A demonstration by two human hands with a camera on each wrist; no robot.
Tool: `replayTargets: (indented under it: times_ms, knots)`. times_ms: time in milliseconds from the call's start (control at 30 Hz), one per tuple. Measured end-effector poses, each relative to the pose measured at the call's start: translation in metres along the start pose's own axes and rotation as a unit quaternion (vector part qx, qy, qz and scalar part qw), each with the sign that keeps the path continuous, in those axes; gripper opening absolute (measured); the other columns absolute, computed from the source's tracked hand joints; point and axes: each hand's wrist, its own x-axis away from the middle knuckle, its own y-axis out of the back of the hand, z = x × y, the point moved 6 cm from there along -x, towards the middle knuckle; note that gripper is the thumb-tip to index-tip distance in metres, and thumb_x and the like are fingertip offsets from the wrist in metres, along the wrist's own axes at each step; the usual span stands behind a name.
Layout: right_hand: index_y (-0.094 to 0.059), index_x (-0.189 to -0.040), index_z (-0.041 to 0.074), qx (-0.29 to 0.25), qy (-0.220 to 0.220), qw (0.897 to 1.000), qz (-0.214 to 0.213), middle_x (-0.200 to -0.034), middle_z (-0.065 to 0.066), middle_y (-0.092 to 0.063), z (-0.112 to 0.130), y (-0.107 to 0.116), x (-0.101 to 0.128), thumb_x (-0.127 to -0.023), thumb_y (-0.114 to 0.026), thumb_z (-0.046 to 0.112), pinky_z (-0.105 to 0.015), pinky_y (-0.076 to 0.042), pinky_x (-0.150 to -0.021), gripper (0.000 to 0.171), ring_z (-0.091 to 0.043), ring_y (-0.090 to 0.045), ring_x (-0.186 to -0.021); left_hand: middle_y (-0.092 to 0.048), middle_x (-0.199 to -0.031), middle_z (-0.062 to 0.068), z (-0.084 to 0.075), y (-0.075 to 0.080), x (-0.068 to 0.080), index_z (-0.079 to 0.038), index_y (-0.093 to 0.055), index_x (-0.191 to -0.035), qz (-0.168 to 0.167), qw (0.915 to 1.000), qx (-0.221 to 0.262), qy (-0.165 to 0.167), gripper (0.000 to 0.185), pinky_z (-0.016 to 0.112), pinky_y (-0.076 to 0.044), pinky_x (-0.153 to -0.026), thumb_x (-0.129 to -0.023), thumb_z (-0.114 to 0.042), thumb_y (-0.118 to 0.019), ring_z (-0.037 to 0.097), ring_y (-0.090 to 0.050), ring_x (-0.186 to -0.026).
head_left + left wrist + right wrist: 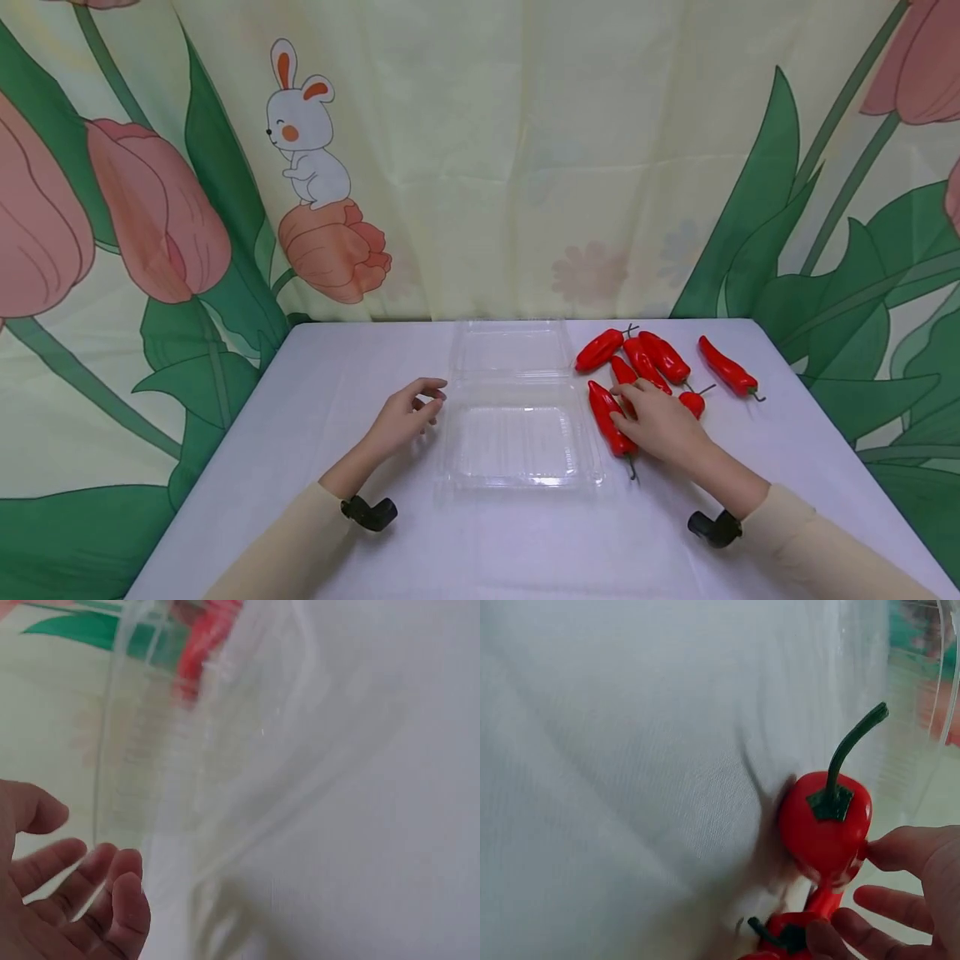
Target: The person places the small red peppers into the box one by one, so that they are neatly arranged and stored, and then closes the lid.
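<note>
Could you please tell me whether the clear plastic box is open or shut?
Open: in the head view, the clear plastic box lies spread, one half behind the other, neither covering the other.

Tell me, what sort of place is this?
Probably a staged recording corner: a cartoon tulip backdrop hangs behind a white-covered table, and a small black device sits at each wrist.

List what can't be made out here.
Head: the rest of one red chili pepper, hidden by the right hand.
Left wrist: the red patch's outline, blurred, behind clear plastic.
Left wrist: whether the left hand touches the clear plastic clamshell, too blurred.
Right wrist: what the red sliver belongs to, cut off by the bottom edge.
</note>
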Motion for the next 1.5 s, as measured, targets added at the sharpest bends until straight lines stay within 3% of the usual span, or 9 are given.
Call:
replayTargets:
  times_ms: [167,300,533,767,1133,1500]
  knots:
    - [-0.057,-0.126,0.005,-0.039,-0.013,0.999,0.011,-0.077,-0.004,-0.059,0.006,-0.004,0.002,-0.076,-0.079,0.027,-0.022,-0.048,-0.05,0.059,-0.014,-0.051,-0.058,-0.062,-0.11,0.006,0.002,-0.003,0.012,-0.011,-0.054,-0.13,0.0,0.9951,0.078,0.062,0.037,0.033,-0.053,-0.059,-0.094,-0.017,-0.057,0.022,-0.062,-0.073]
    - [-0.057,-0.125,0.004,-0.075,-0.025,0.997,0.019,-0.082,-0.006,-0.064,0.009,-0.007,0.004,-0.076,-0.079,0.025,-0.022,-0.048,-0.05,0.057,-0.014,-0.052,-0.054,-0.06,-0.114,0.011,0.004,-0.011,0.022,-0.012,-0.051,-0.132,0.007,0.9877,0.127,0.091,0.04,0.035,-0.055,-0.061,-0.093,-0.014,-0.057,0.023,-0.063,-0.077]
    - [-0.058,-0.123,0.004,-0.121,-0.052,0.99,0.039,-0.1,-0.013,-0.067,0.008,-0.01,0.008,-0.076,-0.079,0.026,-0.025,-0.054,-0.055,0.057,-0.013,-0.061,-0.068,-0.055,-0.121,0.013,0.002,-0.024,0.035,-0.017,-0.037,-0.142,0.0,0.9803,0.156,0.121,0.053,0.034,-0.055,-0.064,-0.092,-0.015,-0.057,0.022,-0.061,-0.081]
    - [-0.062,-0.12,0.003,-0.167,-0.071,0.981,0.07,-0.098,-0.011,-0.067,0.0,-0.016,0.009,-0.075,-0.08,0.029,-0.03,-0.056,-0.062,0.056,-0.016,-0.062,-0.079,-0.052,-0.121,0.02,-0.001,-0.025,0.042,-0.014,-0.032,-0.143,0.005,0.9663,0.21,0.149,0.059,0.032,-0.054,-0.064,-0.09,-0.011,-0.056,0.023,-0.059,-0.086]
    - [-0.063,-0.117,0.002,-0.196,-0.107,0.97,0.094,-0.098,-0.009,-0.067,-0.009,-0.024,0.012,-0.071,-0.082,0.033,-0.031,-0.056,-0.066,0.059,-0.018,-0.061,-0.081,-0.052,-0.116,0.019,0.001,-0.026,0.043,-0.015,-0.034,-0.144,0.004,0.9473,0.275,0.164,0.062,0.031,-0.052,-0.061,-0.087,-0.004,-0.057,0.02,-0.056,-0.08]
    - [-0.062,-0.117,0.0,-0.238,-0.133,0.956,0.11,-0.098,-0.009,-0.068,-0.011,-0.026,0.016,-0.077,-0.078,0.027,-0.032,-0.057,-0.068,0.051,-0.016,-0.063,-0.077,-0.053,-0.116,0.018,0.003,-0.027,0.043,-0.015,-0.033,-0.144,-0.001,0.9423,0.29,0.167,0.063,0.031,-0.051,-0.059,-0.087,-0.004,-0.058,0.02,-0.055,-0.079]
